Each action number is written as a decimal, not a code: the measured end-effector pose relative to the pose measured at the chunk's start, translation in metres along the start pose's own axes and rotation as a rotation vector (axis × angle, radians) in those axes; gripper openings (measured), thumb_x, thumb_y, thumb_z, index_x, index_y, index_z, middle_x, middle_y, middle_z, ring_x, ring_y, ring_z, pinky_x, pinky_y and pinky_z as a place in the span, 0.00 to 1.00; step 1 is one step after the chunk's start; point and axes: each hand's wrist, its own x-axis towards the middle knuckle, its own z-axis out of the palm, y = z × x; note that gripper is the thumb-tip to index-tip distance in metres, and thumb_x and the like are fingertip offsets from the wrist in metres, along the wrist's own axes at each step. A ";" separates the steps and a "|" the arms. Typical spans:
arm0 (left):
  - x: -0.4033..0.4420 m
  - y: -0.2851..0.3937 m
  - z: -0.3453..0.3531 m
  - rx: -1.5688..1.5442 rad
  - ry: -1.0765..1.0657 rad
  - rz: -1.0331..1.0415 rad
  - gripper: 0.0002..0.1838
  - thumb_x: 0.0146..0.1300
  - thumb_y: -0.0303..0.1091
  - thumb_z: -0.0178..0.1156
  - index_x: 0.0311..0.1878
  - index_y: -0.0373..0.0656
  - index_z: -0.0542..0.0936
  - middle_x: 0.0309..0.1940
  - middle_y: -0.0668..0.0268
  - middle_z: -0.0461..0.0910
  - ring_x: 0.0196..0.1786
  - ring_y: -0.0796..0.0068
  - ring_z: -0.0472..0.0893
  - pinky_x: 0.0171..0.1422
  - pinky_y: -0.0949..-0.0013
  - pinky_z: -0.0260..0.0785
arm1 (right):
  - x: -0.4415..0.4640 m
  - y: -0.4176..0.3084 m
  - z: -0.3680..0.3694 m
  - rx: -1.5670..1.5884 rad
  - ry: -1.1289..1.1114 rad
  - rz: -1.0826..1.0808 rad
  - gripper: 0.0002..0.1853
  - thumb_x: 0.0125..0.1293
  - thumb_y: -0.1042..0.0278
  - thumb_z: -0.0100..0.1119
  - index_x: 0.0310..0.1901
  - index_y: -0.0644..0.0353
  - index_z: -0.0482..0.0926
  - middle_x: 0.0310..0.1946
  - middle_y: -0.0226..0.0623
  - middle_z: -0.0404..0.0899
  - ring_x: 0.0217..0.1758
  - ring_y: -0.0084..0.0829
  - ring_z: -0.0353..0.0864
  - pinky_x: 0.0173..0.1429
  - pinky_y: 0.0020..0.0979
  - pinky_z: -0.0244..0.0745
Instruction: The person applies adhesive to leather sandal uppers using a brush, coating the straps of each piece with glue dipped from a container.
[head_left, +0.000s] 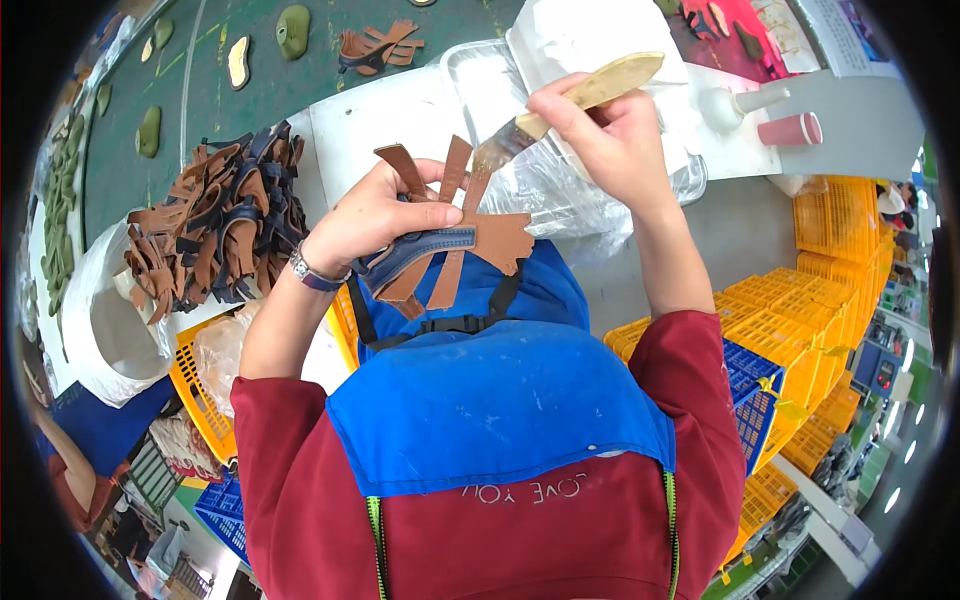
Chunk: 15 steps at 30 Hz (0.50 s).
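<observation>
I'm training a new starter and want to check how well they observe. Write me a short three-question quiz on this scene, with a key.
1. Multiple choice: what does the right hand hold?
A) a cup
B) a brush
C) a crate

2. True or false: the pile of brown and navy pieces lies on the person's left side.

3. Fill in the blank: the left hand holds a brown and navy strapped piece, and on that same arm's wrist is a ____.

Key
1. B
2. True
3. watch
</observation>
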 end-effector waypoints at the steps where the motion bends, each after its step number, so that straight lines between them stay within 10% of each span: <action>1: 0.001 -0.001 -0.001 0.004 -0.007 0.001 0.18 0.51 0.31 0.63 0.45 0.35 0.75 0.31 0.67 0.79 0.32 0.84 0.76 0.38 0.79 0.68 | 0.001 0.001 -0.003 -0.010 0.022 -0.008 0.07 0.58 0.69 0.57 0.31 0.65 0.79 0.22 0.25 0.75 0.24 0.12 0.67 0.28 0.17 0.60; 15: 0.006 -0.004 -0.002 -0.117 -0.105 -0.050 0.17 0.62 0.34 0.51 0.51 0.34 0.70 0.37 0.70 0.75 0.35 0.86 0.73 0.40 0.80 0.67 | 0.008 -0.006 -0.012 0.117 0.100 0.000 0.10 0.57 0.66 0.59 0.32 0.66 0.79 0.22 0.27 0.77 0.24 0.12 0.69 0.27 0.16 0.61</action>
